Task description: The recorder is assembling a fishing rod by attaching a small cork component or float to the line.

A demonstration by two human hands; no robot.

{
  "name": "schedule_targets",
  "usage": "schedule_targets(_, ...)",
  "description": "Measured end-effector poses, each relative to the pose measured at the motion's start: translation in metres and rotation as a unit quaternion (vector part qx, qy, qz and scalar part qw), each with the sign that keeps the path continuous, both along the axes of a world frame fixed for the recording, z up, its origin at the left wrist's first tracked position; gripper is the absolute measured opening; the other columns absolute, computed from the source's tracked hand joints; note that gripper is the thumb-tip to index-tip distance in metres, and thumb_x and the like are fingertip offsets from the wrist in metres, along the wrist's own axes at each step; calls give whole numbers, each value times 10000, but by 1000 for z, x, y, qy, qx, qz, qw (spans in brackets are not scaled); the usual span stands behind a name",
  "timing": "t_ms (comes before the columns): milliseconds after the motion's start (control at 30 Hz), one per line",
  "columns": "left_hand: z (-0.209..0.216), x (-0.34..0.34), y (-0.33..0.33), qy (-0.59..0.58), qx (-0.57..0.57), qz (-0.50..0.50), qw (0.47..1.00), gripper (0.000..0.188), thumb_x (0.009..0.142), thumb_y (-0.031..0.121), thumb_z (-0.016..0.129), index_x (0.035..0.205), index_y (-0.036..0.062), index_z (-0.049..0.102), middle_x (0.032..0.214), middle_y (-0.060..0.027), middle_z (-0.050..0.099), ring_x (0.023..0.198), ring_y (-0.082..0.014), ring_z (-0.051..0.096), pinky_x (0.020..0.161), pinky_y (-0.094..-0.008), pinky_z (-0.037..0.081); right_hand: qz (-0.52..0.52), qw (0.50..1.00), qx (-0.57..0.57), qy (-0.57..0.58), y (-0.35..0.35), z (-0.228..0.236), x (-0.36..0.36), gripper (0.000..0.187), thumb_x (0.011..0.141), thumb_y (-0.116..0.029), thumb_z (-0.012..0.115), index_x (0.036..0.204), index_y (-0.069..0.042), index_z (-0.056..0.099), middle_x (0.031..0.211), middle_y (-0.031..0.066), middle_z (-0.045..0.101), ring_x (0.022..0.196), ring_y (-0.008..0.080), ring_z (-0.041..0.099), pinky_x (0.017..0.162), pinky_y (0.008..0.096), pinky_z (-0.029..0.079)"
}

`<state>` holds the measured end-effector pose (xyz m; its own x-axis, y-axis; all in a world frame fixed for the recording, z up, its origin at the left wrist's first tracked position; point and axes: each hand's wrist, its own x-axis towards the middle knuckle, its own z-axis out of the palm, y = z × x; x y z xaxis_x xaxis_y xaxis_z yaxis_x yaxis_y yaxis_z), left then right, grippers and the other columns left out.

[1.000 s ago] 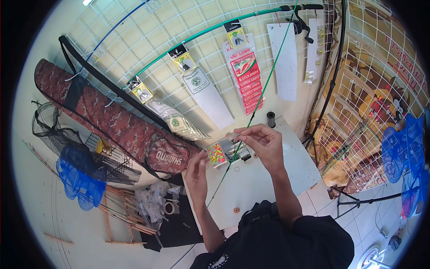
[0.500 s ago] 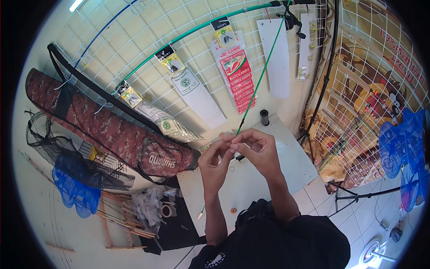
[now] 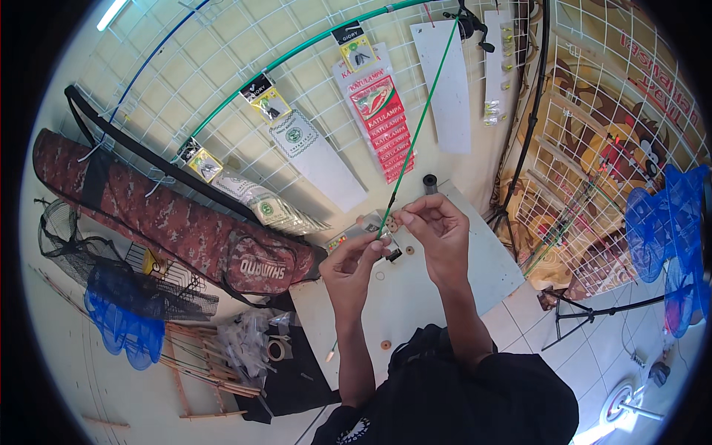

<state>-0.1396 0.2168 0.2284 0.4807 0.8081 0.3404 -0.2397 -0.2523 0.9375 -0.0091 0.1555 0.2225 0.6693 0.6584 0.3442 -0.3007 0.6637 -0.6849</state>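
A slim green rod [image 3: 420, 126] with dark bands near its lower end slants up and away to the right. My left hand [image 3: 352, 265] pinches its lower end between thumb and fingertips. To its right, my right hand [image 3: 443, 236] is raised with thumb and forefinger pressed together; whatever they hold is too fine to make out. Below and between the hands, a clear packet [image 3: 386, 222], a small black piece [image 3: 393, 255] and a small brown ring [image 3: 409, 251] lie on the white tabletop [image 3: 482, 263].
A black cylinder [image 3: 430, 184] stands at the table's back edge. A camouflage rod bag [image 3: 170, 215] leans at left, near a dark net [image 3: 148, 285]. Hanging packets [image 3: 382, 122] and a fishing reel [image 3: 469, 26] line the wire grid behind. A tripod [image 3: 593, 317] stands at right.
My hands have come apart: the right has moved away to the right, while the left stays on the rod's lower end. The whole view has shifted slightly.
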Motion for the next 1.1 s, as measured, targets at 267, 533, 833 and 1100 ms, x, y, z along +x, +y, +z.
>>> schedule_targets(267,-4,0,0,-4,-3,-12,1000,162,922,19,622,1052,-59,677,941,-167,717,757,-184,693,708,-294,567,-90,996,8,-18,2,2,-8,253,813,78,708,1019,45,565,911,135,684,906,172,689,808,260,540)
schedule_targets(533,-3,1,-1,0,4,-13,1000,163,922,45,635,1042,-48,693,932,-142,719,734,-165,681,683,-276,553,-133,988,-32,-68,0,7,-9,213,794,118,704,974,65,604,896,150,691,855,179,692,808,269,538)
schedule_targets(833,-5,1,0,-2,1,-16,1000,162,921,48,638,1039,-47,694,922,-138,720,726,-160,676,666,-272,544,-144,986,5,-84,2,4,-8,159,827,87,684,984,85,655,936,153,696,893,159,675,809,262,533)
schedule_targets(1100,-7,2,4,8,2,-1,1000,153,916,40,641,1033,-40,700,909,-136,725,695,-136,660,637,-245,507,-102,986,3,-132,2,-2,2,157,847,75,667,1002,97,658,963,149,688,917,161,670,817,265,538)
